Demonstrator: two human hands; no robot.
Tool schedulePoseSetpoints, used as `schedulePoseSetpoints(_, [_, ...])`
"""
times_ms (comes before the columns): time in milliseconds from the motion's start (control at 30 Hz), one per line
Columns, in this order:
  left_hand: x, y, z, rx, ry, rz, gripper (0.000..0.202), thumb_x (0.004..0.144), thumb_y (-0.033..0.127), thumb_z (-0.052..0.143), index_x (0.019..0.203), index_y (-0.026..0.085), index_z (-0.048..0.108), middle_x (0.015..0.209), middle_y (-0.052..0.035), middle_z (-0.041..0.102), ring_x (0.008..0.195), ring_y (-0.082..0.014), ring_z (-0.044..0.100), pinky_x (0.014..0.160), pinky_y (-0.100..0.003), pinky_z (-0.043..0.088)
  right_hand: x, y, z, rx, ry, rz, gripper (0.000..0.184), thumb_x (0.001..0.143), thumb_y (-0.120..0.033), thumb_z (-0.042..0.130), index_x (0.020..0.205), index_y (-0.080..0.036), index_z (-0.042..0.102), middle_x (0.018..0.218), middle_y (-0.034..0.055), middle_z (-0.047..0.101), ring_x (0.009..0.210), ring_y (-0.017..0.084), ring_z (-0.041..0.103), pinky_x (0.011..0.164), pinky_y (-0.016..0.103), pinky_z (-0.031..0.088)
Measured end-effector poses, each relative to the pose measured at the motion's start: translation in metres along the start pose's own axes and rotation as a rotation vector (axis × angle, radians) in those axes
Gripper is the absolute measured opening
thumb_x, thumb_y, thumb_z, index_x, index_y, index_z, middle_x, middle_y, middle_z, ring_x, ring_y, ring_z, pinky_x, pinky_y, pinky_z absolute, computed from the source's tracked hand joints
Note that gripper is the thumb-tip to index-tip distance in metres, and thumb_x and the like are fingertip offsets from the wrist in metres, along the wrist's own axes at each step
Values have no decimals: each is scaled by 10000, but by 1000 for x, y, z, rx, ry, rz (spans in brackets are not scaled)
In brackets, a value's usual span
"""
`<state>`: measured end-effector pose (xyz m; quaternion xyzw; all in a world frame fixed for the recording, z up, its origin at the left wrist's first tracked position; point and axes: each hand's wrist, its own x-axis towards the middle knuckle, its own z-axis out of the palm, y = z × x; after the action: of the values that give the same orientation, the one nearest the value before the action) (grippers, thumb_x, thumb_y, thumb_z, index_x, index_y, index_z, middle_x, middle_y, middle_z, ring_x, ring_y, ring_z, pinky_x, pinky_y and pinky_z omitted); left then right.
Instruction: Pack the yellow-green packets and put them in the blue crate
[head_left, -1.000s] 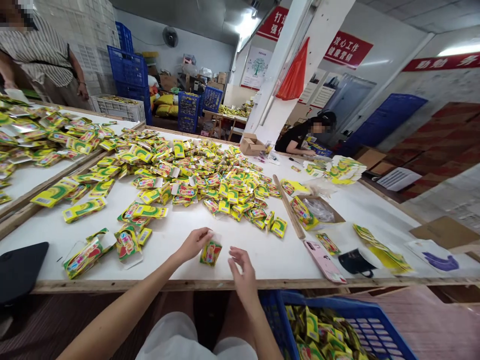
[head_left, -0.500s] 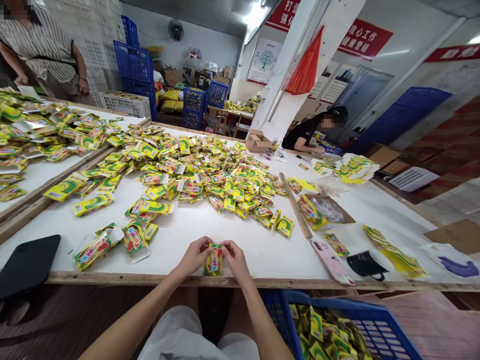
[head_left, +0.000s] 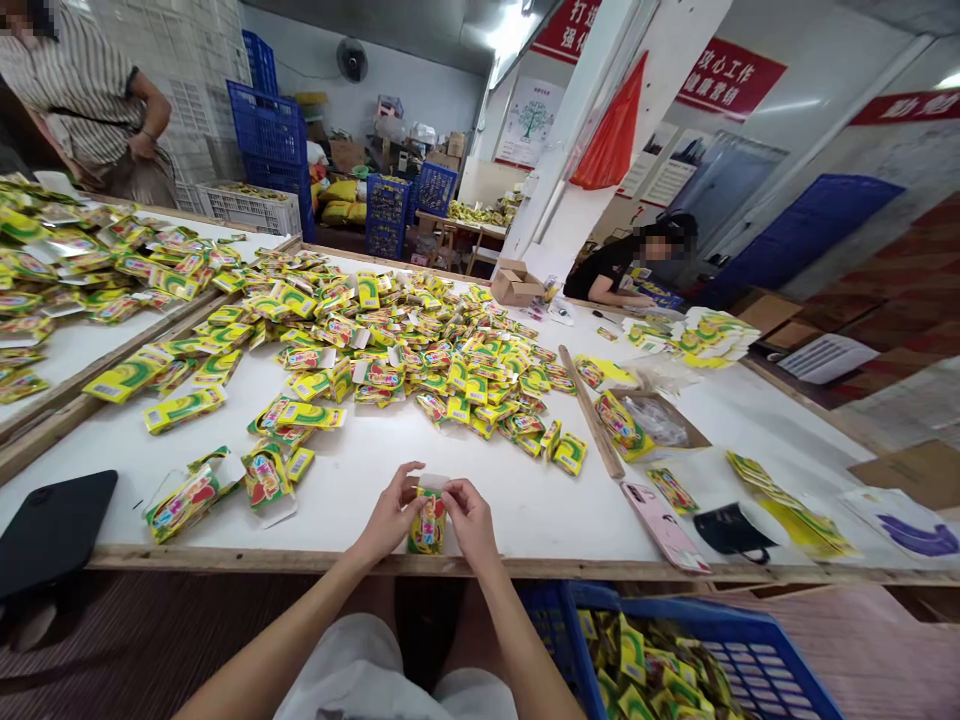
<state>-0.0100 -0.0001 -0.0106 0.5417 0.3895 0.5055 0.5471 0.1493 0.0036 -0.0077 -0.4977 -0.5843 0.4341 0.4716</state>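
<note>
Between my hands, at the table's front edge, a small yellow-and-green printed carton [head_left: 427,525] stands out against the white top, its pale flap showing at the upper end. My left hand [head_left: 391,512] pinches its upper left side with thumb and fingers. On the upper right side, my right hand [head_left: 471,520] has its thumb and fingers closed on the same carton. A large heap of similar cartons [head_left: 442,360] lies beyond my hands. To the left are a few loose cartons [head_left: 191,495], some with white flaps open.
A wooden strip [head_left: 591,410] divides the table on the right. Past it lie a pink phone [head_left: 664,525], a dark mug [head_left: 731,530] and an open cardboard box [head_left: 660,420]. A black tablet-like object [head_left: 56,525] is at left. Below sits a blue crate [head_left: 757,640] holding cartons. Two people are across the tables.
The carton's pale top flap now shows above its upper end. My left index finger has lifted away from the top. The person at far left has shifted their arms.
</note>
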Motion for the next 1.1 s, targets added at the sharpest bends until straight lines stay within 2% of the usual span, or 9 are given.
schedulePoseSetpoints(100, [-1,7,-1,146,-15,16,206,834,264,542,1016,184,601,960,-55,674,850,-175,629,786,-297,488,-3,-2,1,8,22,-33,252,821,-393,579,986,-203,598,879,37,663,816,185,627,758,294,503])
schedulePoseSetpoints(233, [-5,14,0,263,62,53,178,838,286,539,912,176,659,897,-54,693,835,-183,628,797,-310,487,-9,-12,3,-69,-52,-50,232,831,-396,575,913,-191,648,893,61,683,828,201,632,763,311,511])
schedulePoseSetpoints(433, [-3,14,4,196,133,30,168,797,280,580,915,171,626,886,-41,675,775,-158,610,721,-271,486,-6,-20,6,-109,-15,-37,225,818,-392,591,879,-180,631,786,34,666,710,170,614,665,268,496])
schedulePoseSetpoints(633, [7,10,5,137,159,-51,177,781,321,598,796,149,636,715,-11,637,634,-129,557,613,-234,446,4,-20,3,-90,-50,-6,213,817,-394,582,808,-183,609,739,8,637,660,150,583,628,248,475])
schedulePoseSetpoints(800, [-2,4,0,70,95,-69,218,796,340,596,857,146,676,764,-37,685,720,-164,611,675,-261,479,-3,-15,4,-31,-64,5,207,832,-383,566,829,-183,621,789,29,657,744,177,609,690,273,488])
schedulePoseSetpoints(933, [-14,8,0,174,39,-22,223,830,317,562,948,178,691,885,-56,711,836,-193,640,763,-298,500,-10,-14,13,17,-77,-4,197,831,-360,556,907,-189,621,864,51,674,824,203,627,742,302,502])
schedulePoseSetpoints(1000, [-12,13,-6,308,22,48,236,869,309,508,996,204,676,968,-58,701,903,-196,637,819,-313,495,-16,-20,2,-69,-17,-33,219,835,-378,530,900,-193,628,875,56,675,830,210,626,751,309,500])
schedulePoseSetpoints(1033, [-9,16,-15,394,29,91,246,882,296,486,1043,218,654,1022,-59,688,945,-196,628,848,-322,489,-20,-25,-12,-148,46,-50,241,836,-397,516,903,-196,631,888,60,675,831,215,623,755,315,497])
schedulePoseSetpoints(1100, [3,23,-44,609,91,173,301,876,249,483,1161,236,579,1150,-71,636,1049,-211,590,913,-355,463,-34,-36,-58,-371,235,-68,301,828,-447,491,927,-199,632,918,72,672,832,230,614,761,332,487])
